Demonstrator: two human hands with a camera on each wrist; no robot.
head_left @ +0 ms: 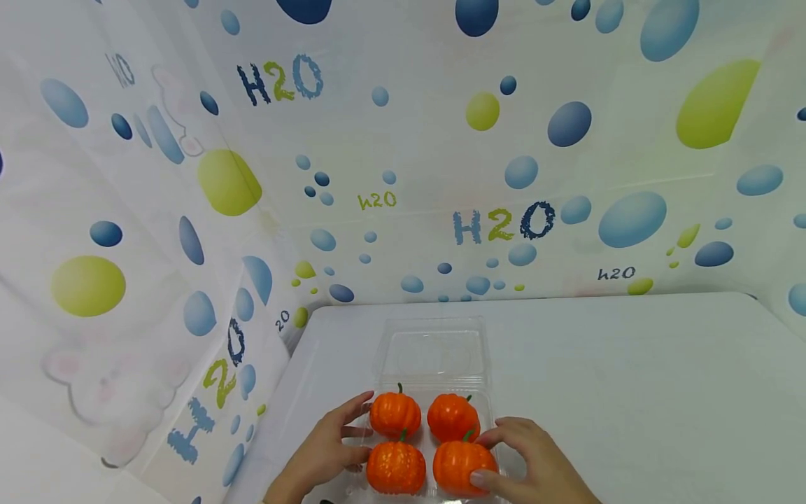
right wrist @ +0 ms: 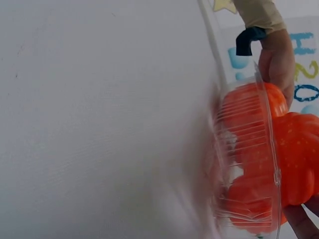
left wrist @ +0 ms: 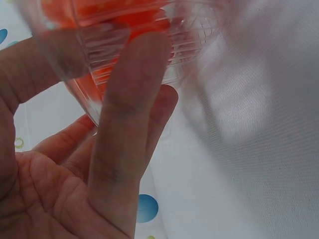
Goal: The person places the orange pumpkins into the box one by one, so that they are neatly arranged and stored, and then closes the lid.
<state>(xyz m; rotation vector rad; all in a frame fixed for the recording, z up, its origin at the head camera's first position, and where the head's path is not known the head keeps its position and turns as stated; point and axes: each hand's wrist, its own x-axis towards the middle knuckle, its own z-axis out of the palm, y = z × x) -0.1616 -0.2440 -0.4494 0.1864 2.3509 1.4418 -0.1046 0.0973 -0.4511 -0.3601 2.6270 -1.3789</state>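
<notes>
A clear plastic clamshell container (head_left: 434, 350) lies with its lid folded back, away from me. Several small orange pumpkins with green stems sit in its base in two rows. My left hand (head_left: 336, 441) holds the container's left side, the thumb near the front left pumpkin (head_left: 397, 467); in the left wrist view its fingers (left wrist: 124, 99) lie along the clear wall. My right hand (head_left: 535, 458) grips the front right pumpkin (head_left: 462, 467), thumb in front and fingers behind. Behind these are a back left pumpkin (head_left: 395, 414) and a back right pumpkin (head_left: 453, 418). The right wrist view shows the ribbed container wall (right wrist: 244, 124) from the side.
The container stands on a white table (head_left: 617, 385), whose far edge meets a white curtain (head_left: 415, 140) printed with blue and green bubbles and "H2O". The curtain also hangs along the left side. A small dark object (head_left: 326, 501) shows at the bottom edge.
</notes>
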